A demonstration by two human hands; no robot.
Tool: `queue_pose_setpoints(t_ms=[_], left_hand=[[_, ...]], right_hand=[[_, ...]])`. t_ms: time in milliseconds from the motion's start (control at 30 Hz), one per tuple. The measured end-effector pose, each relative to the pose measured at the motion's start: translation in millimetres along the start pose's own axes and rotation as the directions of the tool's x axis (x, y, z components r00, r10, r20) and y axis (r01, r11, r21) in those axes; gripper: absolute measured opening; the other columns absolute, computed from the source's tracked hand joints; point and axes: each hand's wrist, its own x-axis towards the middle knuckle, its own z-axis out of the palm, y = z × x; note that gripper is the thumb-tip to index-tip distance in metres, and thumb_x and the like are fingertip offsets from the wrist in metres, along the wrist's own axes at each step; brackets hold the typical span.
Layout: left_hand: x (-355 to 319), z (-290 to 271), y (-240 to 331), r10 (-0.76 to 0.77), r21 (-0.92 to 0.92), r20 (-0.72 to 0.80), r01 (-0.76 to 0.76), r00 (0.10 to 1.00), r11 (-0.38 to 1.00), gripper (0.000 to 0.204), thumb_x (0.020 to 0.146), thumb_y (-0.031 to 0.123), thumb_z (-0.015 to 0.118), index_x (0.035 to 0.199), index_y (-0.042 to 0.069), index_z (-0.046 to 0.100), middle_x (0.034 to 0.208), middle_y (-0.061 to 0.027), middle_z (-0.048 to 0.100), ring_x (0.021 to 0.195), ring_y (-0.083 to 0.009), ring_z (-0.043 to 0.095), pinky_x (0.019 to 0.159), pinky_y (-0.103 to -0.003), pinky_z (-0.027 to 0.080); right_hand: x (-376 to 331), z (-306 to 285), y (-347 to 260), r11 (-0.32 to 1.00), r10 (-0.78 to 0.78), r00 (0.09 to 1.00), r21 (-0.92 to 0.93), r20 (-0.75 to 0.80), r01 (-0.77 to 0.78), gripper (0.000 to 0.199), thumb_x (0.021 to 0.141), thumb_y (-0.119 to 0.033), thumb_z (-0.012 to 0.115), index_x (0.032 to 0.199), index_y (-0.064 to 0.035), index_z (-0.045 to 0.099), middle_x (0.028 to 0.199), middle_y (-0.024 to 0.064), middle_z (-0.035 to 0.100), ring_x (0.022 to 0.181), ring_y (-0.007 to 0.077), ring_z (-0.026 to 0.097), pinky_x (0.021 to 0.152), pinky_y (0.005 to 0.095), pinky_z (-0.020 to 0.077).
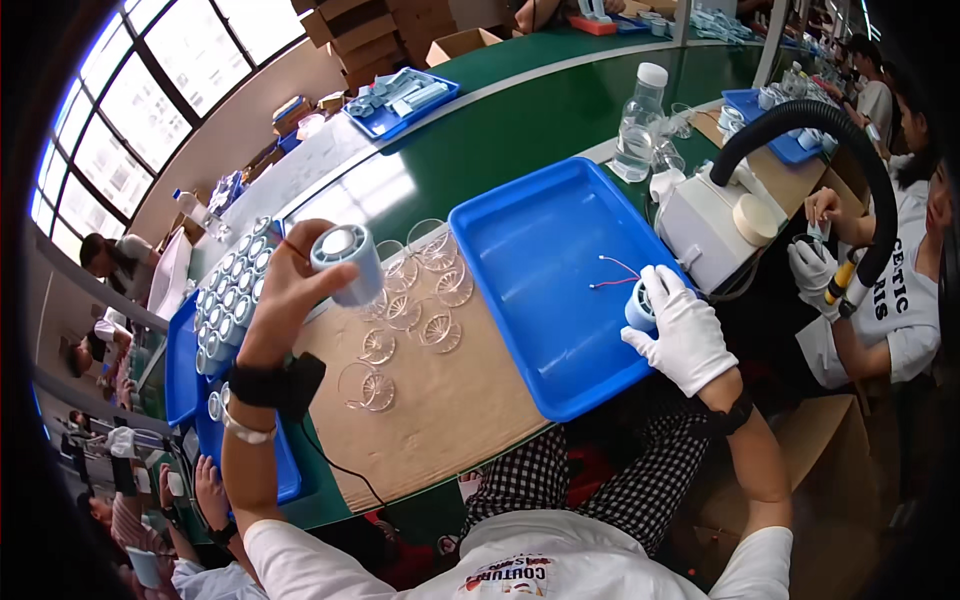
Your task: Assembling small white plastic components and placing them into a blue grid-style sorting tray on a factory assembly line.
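In my raised left hand [283,298] is a light blue plastic cylinder [352,272] with a round white centre on its upper end. The fingers and thumb wrap round its side, over the left part of the cardboard sheet [450,430]. My right hand [688,335], in a white glove, grips a short light blue housing [640,308] over the right side of a blue tray [525,270]. Thin red and white wires [622,272] with small plugs stick out from that housing. Between my hands, several clear plastic spoked caps [402,312] lie on the cardboard.
Blue trays [180,370] with rows of light blue cylinders [232,290] stand at left. A white machine [705,230] with a black hose [815,115] and a clear bottle [640,125] sit right of the tray. Co-workers' hands [815,262] are at right, others [210,492] at lower left.
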Motion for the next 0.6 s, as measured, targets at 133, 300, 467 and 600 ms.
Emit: queue_pose_setpoints(t_ms=[133, 300, 467, 600], left_hand=[[75, -55, -62, 0.014, 0.304, -0.12, 0.023, 0.993, 0.952, 0.057, 0.064, 0.033, 0.074, 0.103, -0.002, 0.049, 0.091, -0.0074, 0.055, 0.084, -0.0142, 0.053, 0.077, -0.023, 0.041], [141, -74, -149, -0.036, 0.555, -0.303, 0.207, 0.952, 0.805, 0.053, 0.053, 0.03, 0.078, 0.086, 0.001, 0.05, 0.076, -0.0063, 0.05, 0.07, -0.0152, 0.046, 0.065, -0.028, 0.041], [138, -104, -236, -0.104, 0.49, -0.29, 0.24, 0.952, 0.838, 0.045, 0.06, 0.022, 0.075, 0.087, 0.0, 0.046, 0.076, -0.0054, 0.051, 0.064, -0.0166, 0.049, 0.056, -0.029, 0.043], [144, -78, -206, -0.095, 0.546, -0.19, 0.185, 0.977, 0.817, 0.058, 0.063, 0.022, 0.075, 0.106, -0.007, 0.049, 0.099, -0.0201, 0.055, 0.088, -0.028, 0.055, 0.074, -0.034, 0.045]], right_hand=[[21, 6, 1, 0.994, 0.101, 0.98, -0.065, 0.169, -0.091, 0.045, 0.074, -0.027, 0.06, 0.109, -0.0022, 0.047, 0.1, 0.0173, 0.052, 0.088, 0.0342, 0.055, 0.076, 0.0399, 0.0454], [20, 5, 13, 0.987, 0.159, 0.959, -0.06, 0.233, -0.149, 0.039, 0.075, -0.029, 0.057, 0.102, -0.0023, 0.05, 0.093, 0.0176, 0.053, 0.083, 0.0334, 0.056, 0.073, 0.0404, 0.0458], [30, 2, 7, 0.991, 0.124, 0.949, 0.004, 0.291, -0.131, 0.033, 0.076, -0.031, 0.056, 0.093, -0.002, 0.053, 0.087, 0.0169, 0.055, 0.08, 0.0317, 0.057, 0.071, 0.0398, 0.0466], [6, -4, 38, 0.967, 0.093, 0.977, 0.215, 0.19, -0.134, 0.033, 0.079, -0.03, 0.056, 0.093, -0.0002, 0.053, 0.087, 0.0165, 0.056, 0.079, 0.0294, 0.058, 0.073, 0.0367, 0.0474]])
